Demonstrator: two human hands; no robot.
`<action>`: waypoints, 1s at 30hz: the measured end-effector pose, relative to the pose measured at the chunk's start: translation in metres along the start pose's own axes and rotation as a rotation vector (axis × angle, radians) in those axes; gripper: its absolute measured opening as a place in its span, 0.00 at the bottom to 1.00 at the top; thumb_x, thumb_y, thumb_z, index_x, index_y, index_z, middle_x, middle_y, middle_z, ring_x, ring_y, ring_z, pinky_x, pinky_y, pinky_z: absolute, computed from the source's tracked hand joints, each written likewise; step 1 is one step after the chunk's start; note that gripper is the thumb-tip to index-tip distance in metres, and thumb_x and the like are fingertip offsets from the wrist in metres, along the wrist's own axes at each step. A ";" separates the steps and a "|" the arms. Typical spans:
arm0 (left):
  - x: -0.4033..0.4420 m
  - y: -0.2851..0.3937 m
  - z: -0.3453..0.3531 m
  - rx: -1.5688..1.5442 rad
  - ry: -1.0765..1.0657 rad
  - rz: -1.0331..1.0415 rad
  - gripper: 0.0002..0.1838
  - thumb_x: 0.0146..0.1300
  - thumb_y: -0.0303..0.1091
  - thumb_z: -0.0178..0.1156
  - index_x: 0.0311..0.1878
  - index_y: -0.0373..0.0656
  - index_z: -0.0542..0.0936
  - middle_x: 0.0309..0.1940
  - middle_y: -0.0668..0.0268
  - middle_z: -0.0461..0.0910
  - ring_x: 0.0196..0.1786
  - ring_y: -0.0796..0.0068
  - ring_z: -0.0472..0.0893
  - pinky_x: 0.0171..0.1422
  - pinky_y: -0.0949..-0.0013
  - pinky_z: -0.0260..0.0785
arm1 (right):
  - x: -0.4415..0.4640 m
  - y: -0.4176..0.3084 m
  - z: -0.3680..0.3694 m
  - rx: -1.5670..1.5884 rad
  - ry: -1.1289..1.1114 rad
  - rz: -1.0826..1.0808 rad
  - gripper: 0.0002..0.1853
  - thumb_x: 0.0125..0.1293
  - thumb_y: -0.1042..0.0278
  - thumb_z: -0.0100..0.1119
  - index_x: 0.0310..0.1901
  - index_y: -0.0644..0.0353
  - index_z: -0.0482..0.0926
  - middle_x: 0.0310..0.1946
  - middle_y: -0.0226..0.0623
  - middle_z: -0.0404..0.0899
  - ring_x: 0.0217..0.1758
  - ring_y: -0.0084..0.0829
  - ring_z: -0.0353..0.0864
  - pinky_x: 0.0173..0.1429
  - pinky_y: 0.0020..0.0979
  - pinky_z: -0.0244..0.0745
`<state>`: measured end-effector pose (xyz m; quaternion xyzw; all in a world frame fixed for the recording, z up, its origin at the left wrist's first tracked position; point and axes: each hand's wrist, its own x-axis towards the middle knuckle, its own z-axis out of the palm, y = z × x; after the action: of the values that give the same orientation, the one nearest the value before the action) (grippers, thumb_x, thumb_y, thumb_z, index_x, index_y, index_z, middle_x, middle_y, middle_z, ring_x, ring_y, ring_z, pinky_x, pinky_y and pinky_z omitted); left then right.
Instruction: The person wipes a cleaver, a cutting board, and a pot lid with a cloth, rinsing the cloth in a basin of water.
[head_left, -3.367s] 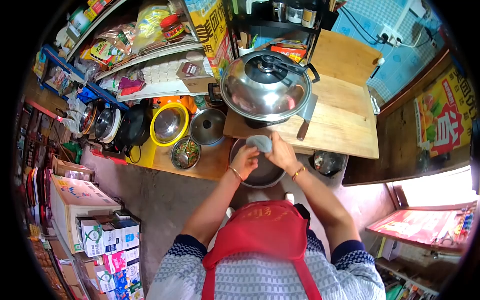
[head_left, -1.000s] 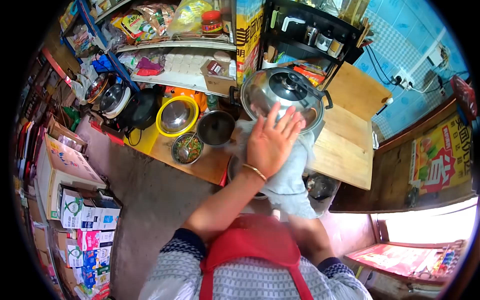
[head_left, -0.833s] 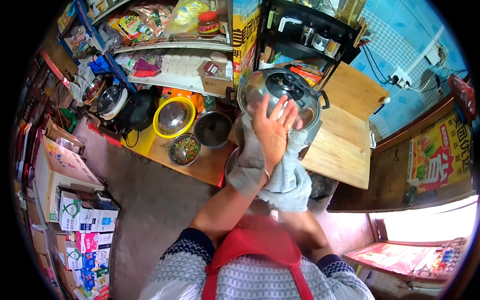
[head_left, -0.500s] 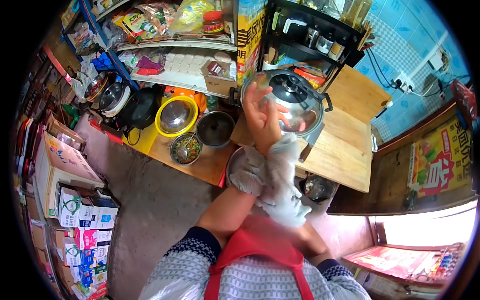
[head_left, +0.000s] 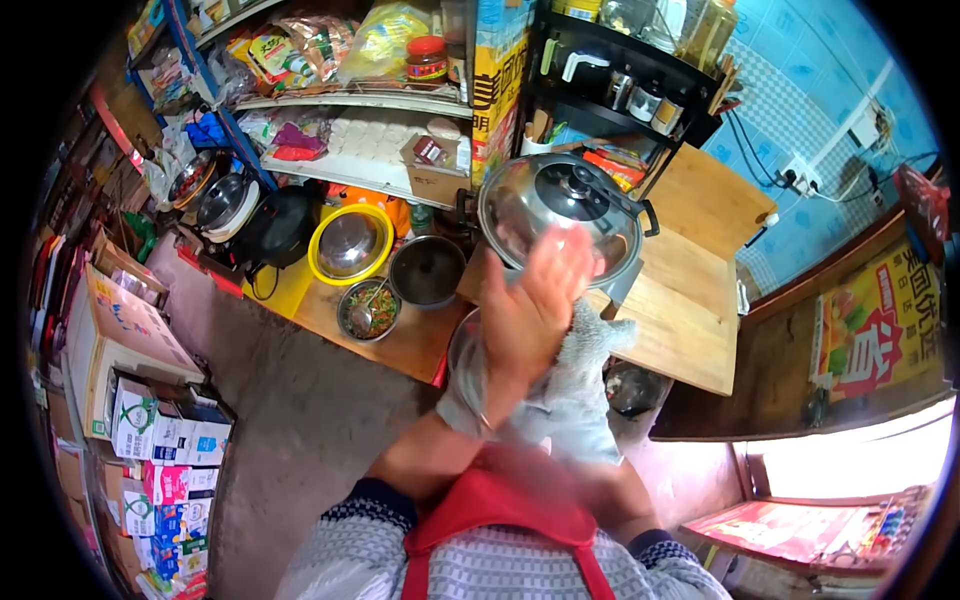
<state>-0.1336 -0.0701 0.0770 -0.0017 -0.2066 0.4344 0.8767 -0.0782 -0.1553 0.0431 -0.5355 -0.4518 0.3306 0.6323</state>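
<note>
My left hand is raised in front of me with its fingers stretched out, smeared by motion at the tips. A pale grey towel lies around its wrist and beside the palm. My right hand is covered by this towel at the end of my right forearm, gripping the cloth; its fingers are hidden. Beyond my left hand stands a large steel pot with a glass-and-steel lid. A red apron hangs on my front.
On the low table are a bowl of chopped food with a spoon, a dark steel pot and a yellow basin. A wooden board lies to the right. Stocked shelves stand behind; boxes line the left.
My left hand has come down and nearer to me, its fingers now straighter and pointing up to the right. The towel has shifted around the wrist and bunched lower.
</note>
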 end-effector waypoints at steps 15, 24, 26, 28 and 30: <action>-0.043 -0.023 0.023 0.471 0.094 -0.011 0.42 0.70 0.64 0.31 0.74 0.38 0.47 0.75 0.49 0.46 0.77 0.58 0.46 0.79 0.59 0.36 | -0.021 -0.001 -0.010 -0.024 0.149 -0.053 0.15 0.69 0.66 0.48 0.54 0.60 0.72 0.42 0.41 0.75 0.48 0.33 0.75 0.51 0.32 0.71; -0.065 -0.019 -0.017 1.291 -0.172 -0.001 0.46 0.67 0.54 0.53 0.73 0.35 0.40 0.72 0.47 0.50 0.74 0.52 0.52 0.77 0.60 0.42 | -0.010 0.001 -0.004 -0.512 0.319 -0.338 0.15 0.69 0.65 0.49 0.54 0.61 0.73 0.43 0.43 0.77 0.48 0.36 0.77 0.51 0.34 0.71; -0.077 -0.016 -0.021 1.391 -0.156 -0.125 0.49 0.65 0.52 0.56 0.73 0.33 0.39 0.72 0.45 0.49 0.74 0.50 0.51 0.77 0.60 0.42 | -0.005 -0.003 -0.002 -0.652 0.350 -0.404 0.15 0.69 0.65 0.49 0.54 0.61 0.73 0.43 0.43 0.77 0.48 0.36 0.77 0.51 0.34 0.71; -0.082 -0.013 -0.022 1.487 -0.130 -0.250 0.51 0.63 0.50 0.60 0.73 0.31 0.38 0.72 0.44 0.49 0.74 0.48 0.50 0.76 0.60 0.42 | 0.001 -0.036 -0.011 -0.632 0.241 -0.347 0.15 0.67 0.67 0.49 0.52 0.65 0.74 0.41 0.45 0.78 0.46 0.40 0.78 0.52 0.35 0.72; -0.082 -0.009 -0.019 1.819 -0.363 -0.294 0.52 0.60 0.47 0.63 0.72 0.28 0.41 0.70 0.39 0.52 0.73 0.45 0.53 0.75 0.59 0.45 | 0.009 -0.049 -0.029 -0.547 0.118 -0.252 0.15 0.65 0.70 0.49 0.50 0.68 0.75 0.40 0.47 0.79 0.45 0.43 0.79 0.53 0.35 0.72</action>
<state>-0.1637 -0.1354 0.0317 0.7780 0.0805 0.3077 0.5419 -0.0508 -0.1682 0.0927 -0.6438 -0.5495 0.0841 0.5258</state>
